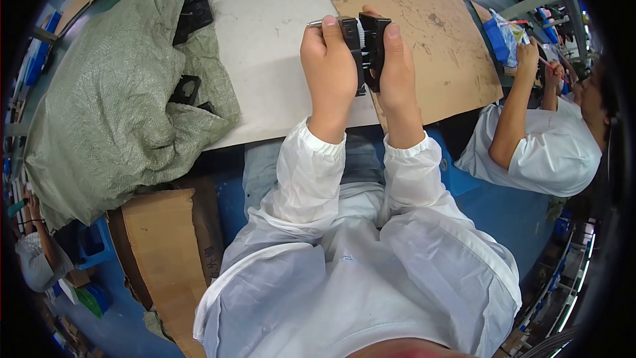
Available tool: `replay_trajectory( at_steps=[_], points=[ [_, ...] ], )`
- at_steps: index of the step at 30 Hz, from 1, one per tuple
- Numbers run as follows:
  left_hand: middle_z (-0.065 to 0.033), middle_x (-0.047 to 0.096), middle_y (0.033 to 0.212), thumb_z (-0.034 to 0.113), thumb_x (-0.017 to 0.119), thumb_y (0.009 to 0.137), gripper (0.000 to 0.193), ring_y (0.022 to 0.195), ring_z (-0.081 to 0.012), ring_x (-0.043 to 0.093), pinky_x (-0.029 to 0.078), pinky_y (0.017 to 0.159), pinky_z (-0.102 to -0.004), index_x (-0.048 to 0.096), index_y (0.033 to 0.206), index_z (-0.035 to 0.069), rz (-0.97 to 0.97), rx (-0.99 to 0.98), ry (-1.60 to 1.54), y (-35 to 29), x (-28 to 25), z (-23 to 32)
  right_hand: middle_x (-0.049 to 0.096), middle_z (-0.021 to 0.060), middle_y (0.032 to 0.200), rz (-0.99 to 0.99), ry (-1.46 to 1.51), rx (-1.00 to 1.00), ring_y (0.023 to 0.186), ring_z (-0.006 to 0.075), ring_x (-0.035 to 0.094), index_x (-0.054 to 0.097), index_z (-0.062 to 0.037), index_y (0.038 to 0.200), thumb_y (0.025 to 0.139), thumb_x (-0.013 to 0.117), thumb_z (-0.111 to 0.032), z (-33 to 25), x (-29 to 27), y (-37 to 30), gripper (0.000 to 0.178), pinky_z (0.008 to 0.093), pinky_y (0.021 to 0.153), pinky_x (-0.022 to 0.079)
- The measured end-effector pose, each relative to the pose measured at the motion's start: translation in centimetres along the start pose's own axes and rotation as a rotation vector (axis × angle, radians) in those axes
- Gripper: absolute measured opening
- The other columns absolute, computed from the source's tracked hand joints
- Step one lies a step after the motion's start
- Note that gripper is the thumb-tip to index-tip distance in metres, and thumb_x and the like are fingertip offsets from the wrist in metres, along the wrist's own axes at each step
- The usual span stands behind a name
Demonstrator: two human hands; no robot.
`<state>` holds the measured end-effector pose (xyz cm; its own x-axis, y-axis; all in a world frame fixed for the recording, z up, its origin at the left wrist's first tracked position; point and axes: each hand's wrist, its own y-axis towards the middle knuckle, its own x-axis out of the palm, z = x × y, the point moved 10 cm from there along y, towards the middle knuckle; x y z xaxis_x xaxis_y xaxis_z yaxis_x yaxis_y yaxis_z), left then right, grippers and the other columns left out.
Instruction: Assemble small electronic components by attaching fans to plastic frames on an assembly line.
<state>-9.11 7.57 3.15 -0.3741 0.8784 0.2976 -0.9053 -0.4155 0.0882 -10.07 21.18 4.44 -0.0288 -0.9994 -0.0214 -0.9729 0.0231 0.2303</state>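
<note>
Over the work surface, my left hand is closed on a black plastic part. A thin metal rod juts out to the left by its thumb. My right hand grips a second black plastic part, its thumb lying along the near side. The two parts stand upright face to face, very close together. Between them shows a white toothed piece, like a gear; I cannot tell which part carries it. The fingers behind both parts are mostly hidden.
A green woven sack with black plastic parts at its mouth lies to the left. White sheet and stained brown cardboard cover the table. A cardboard box stands below left. At right, a co-worker sits close by.
</note>
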Motion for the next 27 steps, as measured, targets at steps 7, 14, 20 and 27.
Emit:
replay_trajectory(
  at_steps=[7, 14, 20, 27],
  points=[
    [-0.0141, 0.062, 0.086, 0.023, 0.042, 0.104, 0.032, 0.073, -0.0198, 0.057, 0.049, 0.072, -0.031, 0.055, 0.096, -0.006, -0.045, -0.141, -0.125, 0.6, 0.3, -2.8, 0.064, 0.0154, 0.118, 0.002, -0.01, -0.073, 0.101, 0.0189, 0.06, 0.057, 0.0035, 0.13, 0.105, 0.037, -0.041, -0.2, 0.2, 0.1, 0.055, 0.0283, 0.09, 0.046],
    [-0.0152, 0.063, 0.088, 0.022, 0.041, 0.104, 0.033, 0.074, -0.0212, 0.058, 0.049, 0.073, -0.0317, 0.056, 0.098, -0.007, -0.027, -0.077, -0.011, 0.3, -0.5, -1.3, 0.065, 0.0153, 0.118, 0.008, -0.085, -0.058, 0.101, 0.0201, 0.061, 0.057, 0.0044, 0.129, 0.105, 0.038, -0.04, -0.1, 0.3, 0.0, 0.054, 0.0292, 0.091, 0.046],
    [-0.0159, 0.064, 0.089, 0.021, 0.041, 0.104, 0.033, 0.076, -0.0225, 0.059, 0.049, 0.073, -0.0326, 0.056, 0.099, -0.007, -0.029, -0.105, -0.029, 0.4, -0.8, -2.0, 0.065, 0.0144, 0.116, -0.013, -0.089, -0.075, 0.099, 0.0201, 0.061, 0.058, 0.0048, 0.128, 0.105, 0.039, -0.04, -0.2, 0.7, 0.0, 0.054, 0.0281, 0.09, 0.046],
    [-0.0161, 0.065, 0.089, 0.022, 0.042, 0.104, 0.032, 0.076, -0.0235, 0.06, 0.049, 0.073, -0.0335, 0.056, 0.1, -0.006, -0.02, -0.025, 0.057, -0.1, -0.8, -0.8, 0.066, 0.0136, 0.113, -0.037, -0.142, -0.043, 0.096, 0.0191, 0.06, 0.06, 0.0059, 0.125, 0.105, 0.04, -0.038, -0.3, 1.1, -0.3, 0.051, 0.0274, 0.088, 0.046]
  ],
)
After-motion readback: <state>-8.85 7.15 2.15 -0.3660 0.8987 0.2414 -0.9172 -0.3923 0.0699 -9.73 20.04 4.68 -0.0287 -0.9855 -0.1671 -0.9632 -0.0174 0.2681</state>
